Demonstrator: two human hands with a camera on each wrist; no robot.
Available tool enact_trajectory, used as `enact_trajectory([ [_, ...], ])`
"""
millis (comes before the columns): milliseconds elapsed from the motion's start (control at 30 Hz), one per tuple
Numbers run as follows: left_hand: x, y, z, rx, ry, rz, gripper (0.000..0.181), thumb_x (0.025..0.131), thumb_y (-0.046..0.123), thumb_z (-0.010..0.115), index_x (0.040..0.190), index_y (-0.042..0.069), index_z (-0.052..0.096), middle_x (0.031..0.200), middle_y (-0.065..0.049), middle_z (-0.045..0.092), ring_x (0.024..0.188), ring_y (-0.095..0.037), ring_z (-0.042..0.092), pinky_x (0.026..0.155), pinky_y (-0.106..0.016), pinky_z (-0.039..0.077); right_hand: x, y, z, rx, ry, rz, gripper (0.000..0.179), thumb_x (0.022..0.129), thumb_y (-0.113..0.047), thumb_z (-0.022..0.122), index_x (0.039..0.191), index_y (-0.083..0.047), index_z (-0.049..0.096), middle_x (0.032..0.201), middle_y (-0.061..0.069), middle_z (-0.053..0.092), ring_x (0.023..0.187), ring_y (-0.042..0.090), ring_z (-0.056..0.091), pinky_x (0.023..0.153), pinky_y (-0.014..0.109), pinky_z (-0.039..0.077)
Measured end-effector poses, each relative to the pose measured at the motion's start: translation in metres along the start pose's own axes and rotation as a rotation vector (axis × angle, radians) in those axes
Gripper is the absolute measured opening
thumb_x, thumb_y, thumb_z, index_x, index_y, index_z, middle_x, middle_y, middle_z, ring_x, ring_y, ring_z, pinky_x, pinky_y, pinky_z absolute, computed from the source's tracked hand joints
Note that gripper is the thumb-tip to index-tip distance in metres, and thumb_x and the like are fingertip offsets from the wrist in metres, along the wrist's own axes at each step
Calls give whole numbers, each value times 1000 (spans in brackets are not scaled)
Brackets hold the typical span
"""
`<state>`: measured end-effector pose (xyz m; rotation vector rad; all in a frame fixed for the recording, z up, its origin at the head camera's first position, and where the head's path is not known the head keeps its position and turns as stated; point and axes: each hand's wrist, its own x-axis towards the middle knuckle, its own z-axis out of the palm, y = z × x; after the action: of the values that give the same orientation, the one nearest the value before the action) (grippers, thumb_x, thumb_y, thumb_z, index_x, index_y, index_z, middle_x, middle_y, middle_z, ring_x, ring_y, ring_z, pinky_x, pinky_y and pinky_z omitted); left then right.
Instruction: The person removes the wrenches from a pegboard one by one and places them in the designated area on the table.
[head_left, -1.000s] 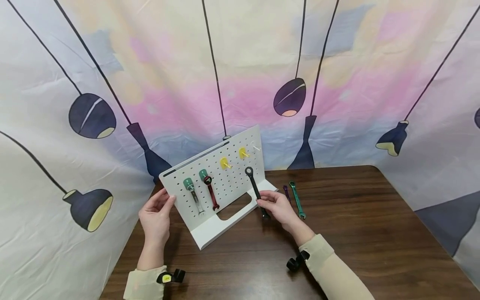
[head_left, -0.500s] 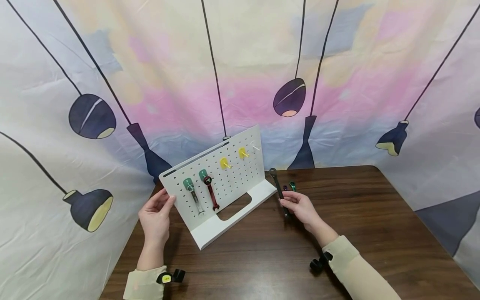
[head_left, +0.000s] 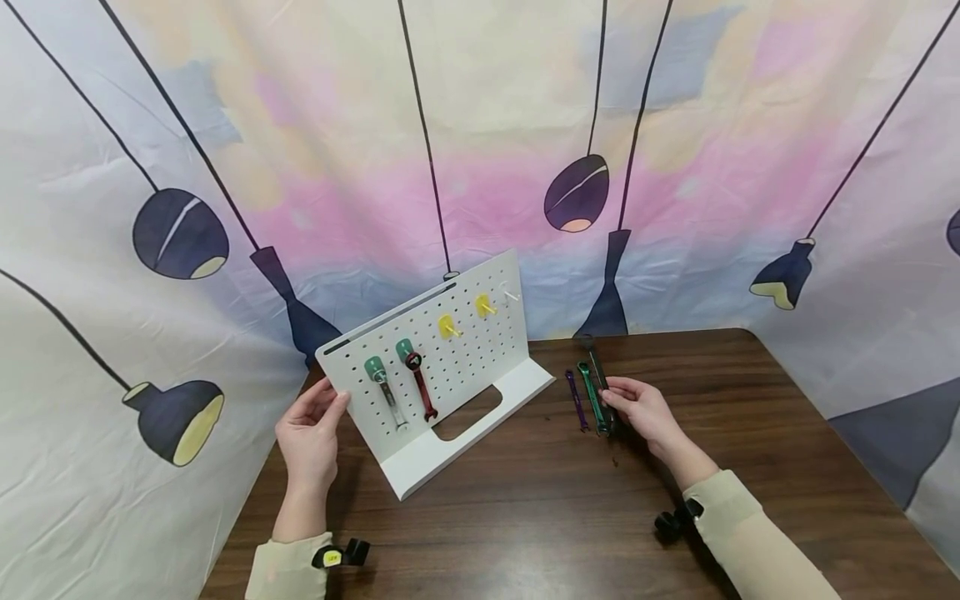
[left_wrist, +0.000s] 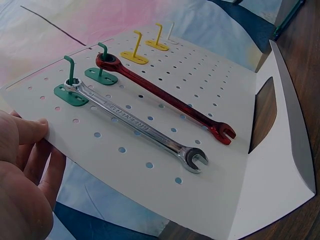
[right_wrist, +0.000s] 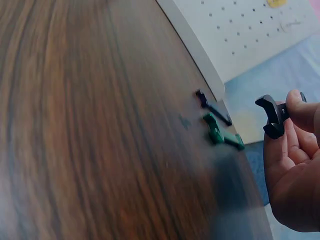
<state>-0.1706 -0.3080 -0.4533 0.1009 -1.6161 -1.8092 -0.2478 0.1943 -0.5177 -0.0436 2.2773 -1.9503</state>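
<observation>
Right hand (head_left: 643, 410) pinches a black wrench (head_left: 597, 371) low over the table (head_left: 525, 517), just right of the green wrench (head_left: 591, 395) and purple wrench (head_left: 575, 398). Left hand (head_left: 309, 435), fingers relaxed, steadies the left edge of the white pegboard (head_left: 457, 354).

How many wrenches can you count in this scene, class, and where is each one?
5. A silver steel wrench and a red wrench hang on the white pegboard. A purple wrench and a green wrench lie on the brown wooden table. The right hand holds a black wrench.
</observation>
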Motion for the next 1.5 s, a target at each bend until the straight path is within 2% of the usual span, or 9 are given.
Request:
enact_trajectory([
  [300, 1, -1, 0, 9, 4, 3, 34, 90, -12, 79, 124, -8, 75, 90, 3, 76, 83, -11, 68, 75, -18, 59, 2, 10, -10, -24, 24, 46, 49, 110, -15, 64, 151, 8, 52, 131, 15, 73, 99, 2, 70, 83, 20, 55],
  [600, 2, -1, 1, 12, 3, 0, 34, 90, -11, 80, 124, -7, 75, 90, 2, 76, 82, -11, 68, 74, -18, 59, 0, 13, -13, -67, 44, 93, 55, 109, -26, 67, 153, 4, 53, 135, 15, 71, 102, 4, 70, 89, 25, 54],
  [833, 3, -2, 1, 5, 3, 3, 34, 90, -12, 79, 123, -7, 75, 89, 2, 76, 81, -11, 68, 73, -18, 59, 3, 13, -15, -84, 69, 96, 55, 108, -26, 69, 151, 5, 56, 134, 16, 72, 102, 8, 72, 89, 23, 53],
  [1067, 2, -2, 1, 11, 10, -15, 34, 90, -11, 80, 124, -6, 76, 89, 2, 75, 81, -11, 67, 74, -18, 59, 5, 18, -17, -114, 77, 97, 55, 107, -26, 70, 150, 7, 56, 132, 18, 73, 103, 12, 73, 98, 34, 54],
  [1233, 2, -2, 1, 1, 6, -10, 34, 90, -12, 80, 124, -7, 75, 89, 2, 75, 82, -11, 68, 74, -18, 59, 8, 21, -16, -120, 83, 105, 52, 107, -24, 70, 149, 5, 57, 133, 17, 72, 104, 13, 73, 99, 38, 55],
  [1367, 1, -1, 0, 8, 5, -10, 34, 91, -10, 80, 124, -7, 75, 90, 2, 75, 82, -11, 68, 75, -18, 60, 9, 23, -15, -141, 82, 98, 52, 107, -23, 69, 149, 5, 57, 136, 21, 70, 112, 23, 72, 105, 47, 53],
  [1500, 0, -1, 0, 12, 9, -11, 35, 90, -10, 80, 124, -7, 75, 90, 2, 75, 83, -11, 68, 76, -18, 60, 10, 23, -14, -161, 84, 98, 52, 107, -24, 69, 149, 4, 57, 140, 25, 66, 127, 37, 64, 109, 54, 50],
])
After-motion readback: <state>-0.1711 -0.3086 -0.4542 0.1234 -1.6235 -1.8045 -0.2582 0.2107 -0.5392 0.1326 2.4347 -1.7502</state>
